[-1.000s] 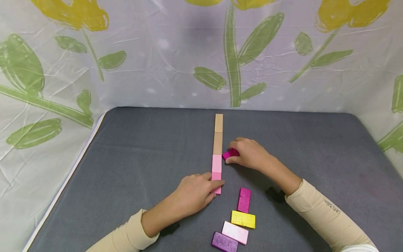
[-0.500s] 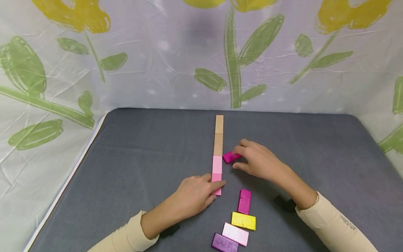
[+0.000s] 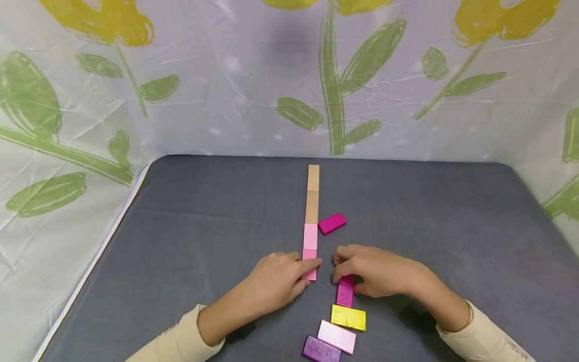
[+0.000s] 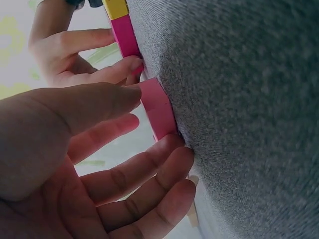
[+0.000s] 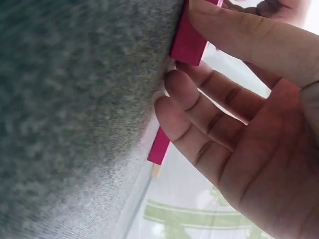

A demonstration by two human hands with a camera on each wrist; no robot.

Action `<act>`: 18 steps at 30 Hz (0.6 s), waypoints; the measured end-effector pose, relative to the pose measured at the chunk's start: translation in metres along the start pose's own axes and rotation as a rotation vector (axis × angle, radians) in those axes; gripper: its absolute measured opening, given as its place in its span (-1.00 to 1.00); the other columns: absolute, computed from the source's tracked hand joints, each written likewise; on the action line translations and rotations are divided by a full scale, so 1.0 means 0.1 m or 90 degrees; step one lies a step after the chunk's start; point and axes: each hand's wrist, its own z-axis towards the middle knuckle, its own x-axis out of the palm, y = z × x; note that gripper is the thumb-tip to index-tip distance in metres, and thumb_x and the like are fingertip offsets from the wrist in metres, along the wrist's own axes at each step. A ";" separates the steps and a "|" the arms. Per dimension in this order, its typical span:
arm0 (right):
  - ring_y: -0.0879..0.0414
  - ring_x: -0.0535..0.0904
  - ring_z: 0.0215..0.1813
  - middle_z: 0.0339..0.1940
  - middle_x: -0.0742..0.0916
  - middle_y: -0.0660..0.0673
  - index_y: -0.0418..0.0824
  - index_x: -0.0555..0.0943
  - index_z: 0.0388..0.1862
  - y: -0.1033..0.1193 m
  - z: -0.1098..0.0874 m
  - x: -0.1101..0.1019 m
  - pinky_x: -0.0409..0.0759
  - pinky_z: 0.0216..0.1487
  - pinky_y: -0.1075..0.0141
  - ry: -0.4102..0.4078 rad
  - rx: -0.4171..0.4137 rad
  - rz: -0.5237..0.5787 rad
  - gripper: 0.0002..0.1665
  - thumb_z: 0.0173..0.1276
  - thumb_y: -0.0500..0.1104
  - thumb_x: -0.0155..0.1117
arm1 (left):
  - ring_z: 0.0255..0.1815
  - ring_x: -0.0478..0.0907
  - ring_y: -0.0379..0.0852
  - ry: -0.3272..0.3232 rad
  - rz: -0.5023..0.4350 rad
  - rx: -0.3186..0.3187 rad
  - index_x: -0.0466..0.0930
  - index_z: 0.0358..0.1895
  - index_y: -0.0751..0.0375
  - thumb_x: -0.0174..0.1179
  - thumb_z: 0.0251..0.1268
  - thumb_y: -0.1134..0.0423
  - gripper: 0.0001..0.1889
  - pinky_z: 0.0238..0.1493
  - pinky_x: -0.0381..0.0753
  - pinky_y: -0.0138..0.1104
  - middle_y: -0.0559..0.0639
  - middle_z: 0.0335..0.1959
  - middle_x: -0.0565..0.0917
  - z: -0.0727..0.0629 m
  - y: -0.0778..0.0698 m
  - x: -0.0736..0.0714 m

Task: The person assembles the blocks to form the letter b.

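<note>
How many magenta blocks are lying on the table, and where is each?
2. One magenta block lies just right of the block row. The right hand grips the second block, partly covered, just beyond the yellow block. None else shows.

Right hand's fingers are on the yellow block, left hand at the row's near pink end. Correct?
Wrong block: the head view shows the right hand on the magenta block just beyond the yellow one. The left hand is placed as stated.

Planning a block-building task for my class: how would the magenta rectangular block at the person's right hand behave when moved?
The magenta rectangular block should stay stiff, given its straight edges. Its flat faces make rolling unlikely. On the grey woven cloth, the visible texture may limit slipping.
</note>
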 end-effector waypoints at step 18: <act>0.19 0.56 -0.16 -0.18 0.66 0.06 -0.13 0.71 -0.13 -0.18 -0.04 -0.13 0.59 -0.09 0.18 -0.020 0.083 -0.001 -0.61 0.06 -0.45 0.51 | -0.40 0.61 -0.11 -0.002 0.015 -0.007 0.67 0.18 0.01 0.32 0.30 0.13 -0.62 -0.36 0.60 -0.19 -0.01 -0.30 0.68 -0.01 -0.02 -0.02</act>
